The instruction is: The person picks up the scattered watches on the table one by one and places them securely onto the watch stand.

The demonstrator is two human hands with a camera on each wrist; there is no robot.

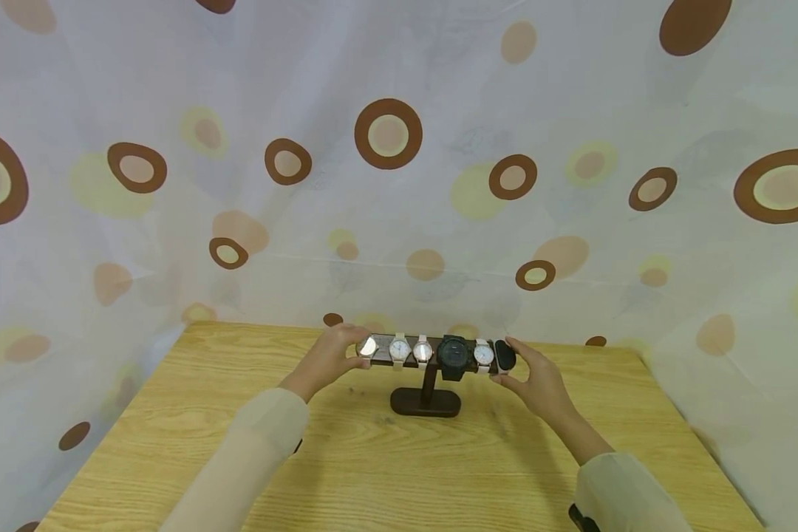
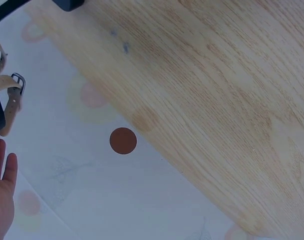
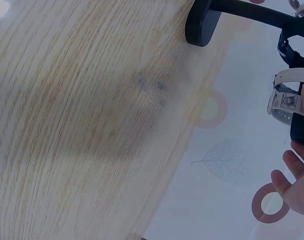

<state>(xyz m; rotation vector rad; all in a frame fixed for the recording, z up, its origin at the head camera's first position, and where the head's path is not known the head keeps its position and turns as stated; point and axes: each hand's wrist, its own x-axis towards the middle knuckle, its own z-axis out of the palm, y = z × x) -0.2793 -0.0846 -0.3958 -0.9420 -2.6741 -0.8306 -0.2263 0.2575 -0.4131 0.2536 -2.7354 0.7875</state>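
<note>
A dark T-shaped watch stand [image 1: 428, 384] bears a row of several watches on its crossbar. My left hand [image 1: 331, 355] grips the left end of the bar, thumb below and fingers above, beside a watch with a shiny face [image 1: 367, 346]. Around the right end, my right hand [image 1: 541, 378] holds on by the oval black-faced watch [image 1: 505, 356]. Between them sit two light-strapped watches, a bulky black watch [image 1: 453, 355] and a white-faced watch [image 1: 483, 355]. In the left wrist view a beige strap [image 2: 11, 107] hangs with its buckle showing. Both hands are partly cut off in the wrist views.
The stand's oval base [image 1: 425, 403] appears to rest on the wood-grain table [image 1: 372, 473]. Behind and at both sides hangs a pale sheet [image 1: 399, 222] with brown and yellow spots, meeting the table's back edge close behind the stand.
</note>
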